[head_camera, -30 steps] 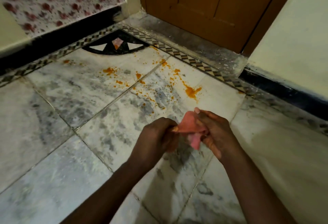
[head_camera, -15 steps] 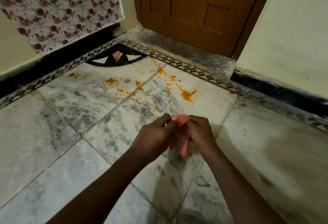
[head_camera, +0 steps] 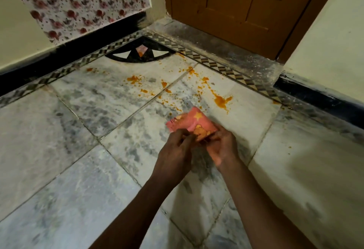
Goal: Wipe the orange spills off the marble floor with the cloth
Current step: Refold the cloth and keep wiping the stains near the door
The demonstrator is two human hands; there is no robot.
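Observation:
A folded pink cloth [head_camera: 192,122] with yellow-orange stains is held above the marble floor [head_camera: 78,134] by both hands. My left hand [head_camera: 175,150] pinches its near left edge, and my right hand [head_camera: 222,146] grips its near right corner. Orange spills lie on the floor just beyond the cloth: a large splash [head_camera: 221,100] at the right, a patch [head_camera: 134,79] at the left, and small drops scattered between them. The cloth is not touching any spill.
A brown wooden door [head_camera: 236,6] with a dusty grey threshold [head_camera: 216,49] stands ahead. A patterned border strip [head_camera: 226,69] and a black corner inlay [head_camera: 137,54] edge the floor. Cream walls with black skirting [head_camera: 319,99] close both sides; a floral covering [head_camera: 82,2] hangs at the left.
The cloth has been spread out from a crumpled bunch into a flat folded pad between my hands. The camera view has tilted, showing more of the door.

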